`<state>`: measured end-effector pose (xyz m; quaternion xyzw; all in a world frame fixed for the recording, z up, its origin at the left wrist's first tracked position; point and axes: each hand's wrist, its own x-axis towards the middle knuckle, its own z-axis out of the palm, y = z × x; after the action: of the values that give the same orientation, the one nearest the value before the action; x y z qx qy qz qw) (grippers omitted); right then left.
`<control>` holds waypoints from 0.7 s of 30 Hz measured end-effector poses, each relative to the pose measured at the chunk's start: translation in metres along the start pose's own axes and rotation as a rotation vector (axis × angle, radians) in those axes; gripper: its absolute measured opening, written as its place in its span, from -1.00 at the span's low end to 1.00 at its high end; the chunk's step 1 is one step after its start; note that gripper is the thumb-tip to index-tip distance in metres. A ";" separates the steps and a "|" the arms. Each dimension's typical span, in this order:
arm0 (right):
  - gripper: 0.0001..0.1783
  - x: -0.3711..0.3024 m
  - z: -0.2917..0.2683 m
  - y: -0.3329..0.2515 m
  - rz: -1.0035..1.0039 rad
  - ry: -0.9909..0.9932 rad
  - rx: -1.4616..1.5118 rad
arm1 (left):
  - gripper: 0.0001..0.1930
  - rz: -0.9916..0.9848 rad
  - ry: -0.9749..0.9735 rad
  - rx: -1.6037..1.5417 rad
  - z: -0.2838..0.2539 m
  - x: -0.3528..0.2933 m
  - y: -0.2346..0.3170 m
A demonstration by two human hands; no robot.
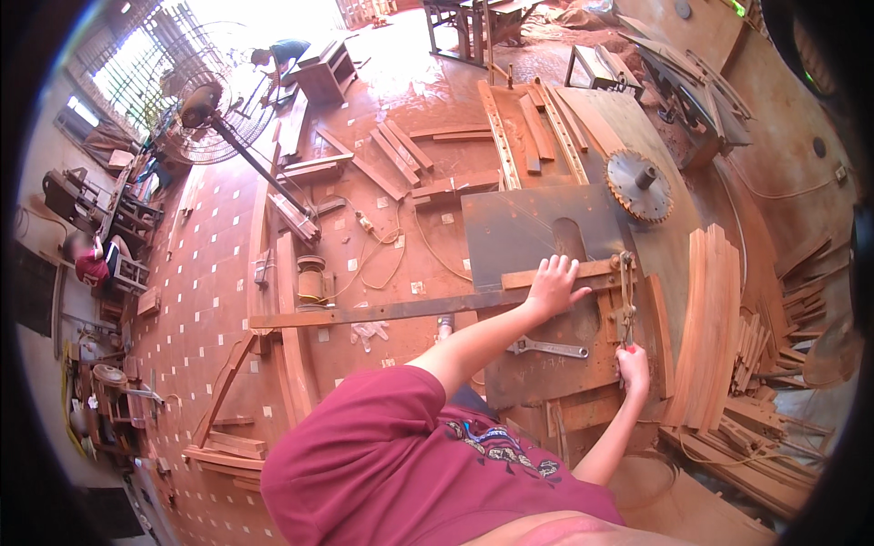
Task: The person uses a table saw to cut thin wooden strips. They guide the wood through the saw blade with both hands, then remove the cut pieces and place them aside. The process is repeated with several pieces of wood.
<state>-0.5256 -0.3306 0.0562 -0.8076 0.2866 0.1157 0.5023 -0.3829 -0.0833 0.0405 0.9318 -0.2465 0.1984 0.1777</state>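
Left hand (pixel 553 287): spread, laid on wooden strip (pixel 516 279).
Right hand (pixel 633 368): closed on lower end of metal clamp (pixel 628 314).
Strip, from where I stand: across bench (pixel 496 223), clamp at right end.
Risk: uneven left-hand push could skew strip; slipping grip could knock wrench (pixel 555 348).

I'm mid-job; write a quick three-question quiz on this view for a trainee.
1. Which hand rests on the wooden strip?
2. True or false: the adjustable wrench lies on the dark metal plate.
3. Fill in: near the plate's far right corner is a round, toothed ___.

Key:
1. The left hand.
2. True.
3. Saw blade.
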 end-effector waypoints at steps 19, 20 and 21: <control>-0.74 0.068 0.033 -0.082 -0.001 -0.109 0.173 | -0.30 0.021 0.045 0.054 0.021 0.077 -0.077; -0.74 0.072 0.036 -0.092 -0.010 -0.133 0.179 | -0.30 0.023 0.072 0.073 0.026 0.084 -0.086; -0.73 0.079 0.040 -0.103 -0.018 -0.141 0.169 | -0.30 0.025 0.098 0.091 0.030 0.091 -0.096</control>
<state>-0.3975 -0.2891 0.0771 -0.7547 0.2522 0.1432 0.5885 -0.2504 -0.0532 0.0340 0.9250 -0.2397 0.2572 0.1444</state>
